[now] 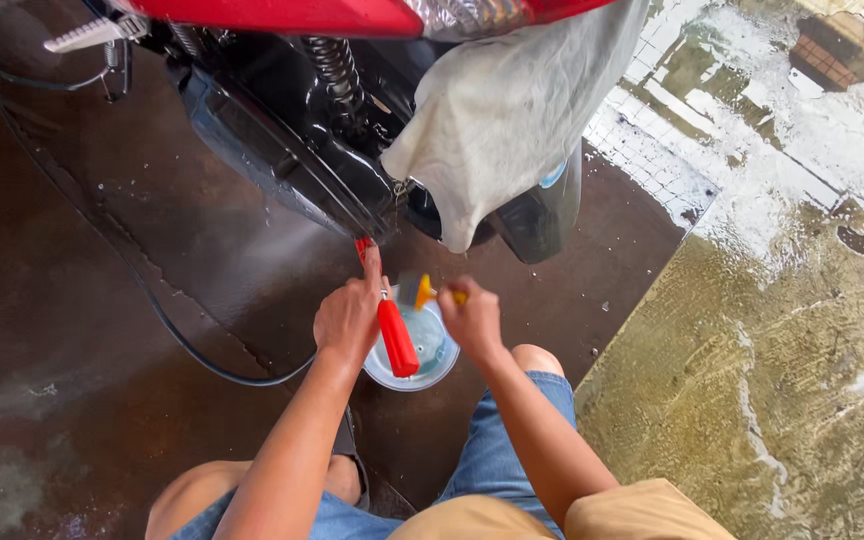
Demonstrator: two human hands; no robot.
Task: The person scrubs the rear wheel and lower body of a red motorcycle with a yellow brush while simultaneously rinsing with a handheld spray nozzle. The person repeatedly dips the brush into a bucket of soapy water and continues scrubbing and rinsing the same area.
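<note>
My left hand (pixel 349 315) grips a tool with a red handle (pixel 397 338), its tip pointing up toward the black underside of a motorbike (pixel 282 130). My right hand (pixel 472 318) holds a small brush with a yellow-orange handle (pixel 426 291). Both hands hover over a small light-blue plastic bowl (pixel 430 362) that stands on the wet floor between my knees. The bike's rear shock spring (pixel 337 70) and black mudguard sit just above the hands. A dirty white cloth (pixel 507 110) hangs over the bike's red body (pixel 282 14).
A black hose (pixel 177 335) runs across the dark wet floor (pixel 102 300) on the left. To the right lies a soapy, rough concrete area (pixel 792 350) with a tiled strip (pixel 652 150). I am squatting in denim shorts (pixel 497 450).
</note>
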